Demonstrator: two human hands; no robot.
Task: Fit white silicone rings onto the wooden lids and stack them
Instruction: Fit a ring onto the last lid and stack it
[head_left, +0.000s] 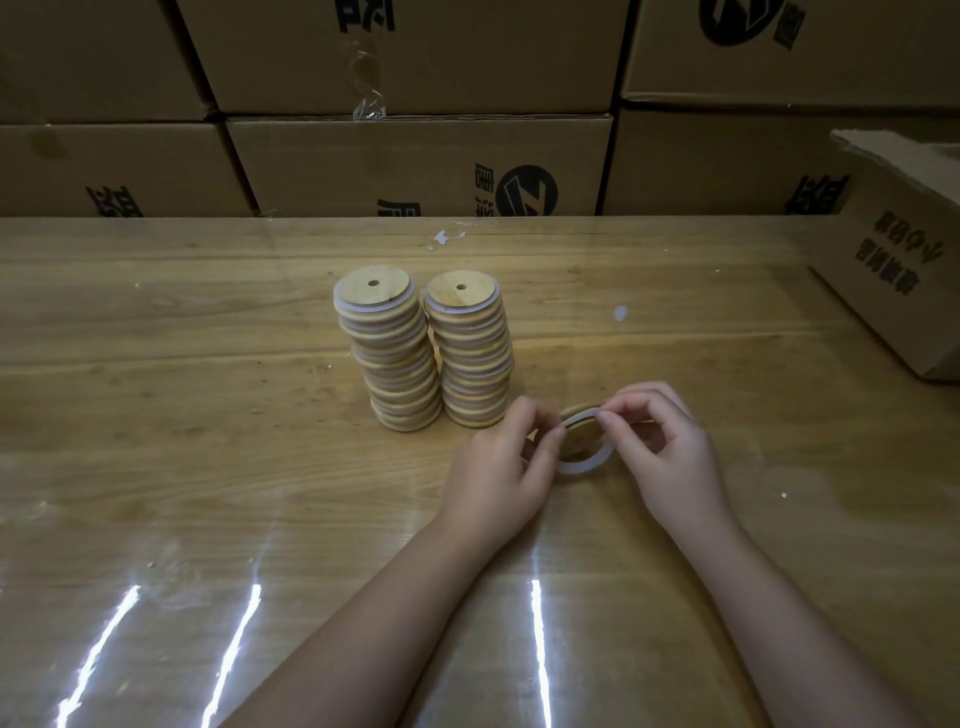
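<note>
Two tall stacks of wooden lids with white rings stand side by side at the table's middle, the left stack (397, 353) and the right stack (474, 353). Each top lid shows a small centre hole. Just right of the stacks, a single wooden lid (579, 441) sits between my hands, partly hidden by my fingers. A white silicone ring (589, 464) loops around it, loose at the near side. My left hand (506, 467) holds the lid's left edge. My right hand (662, 452) pinches the ring at the lid's top edge.
The wooden table (208, 415) has a glossy clear cover with light streaks near me. Stacked cardboard boxes (415, 166) line the far edge. An open cardboard box (904, 260) sits at the right. Small white scraps (444, 239) lie near the back.
</note>
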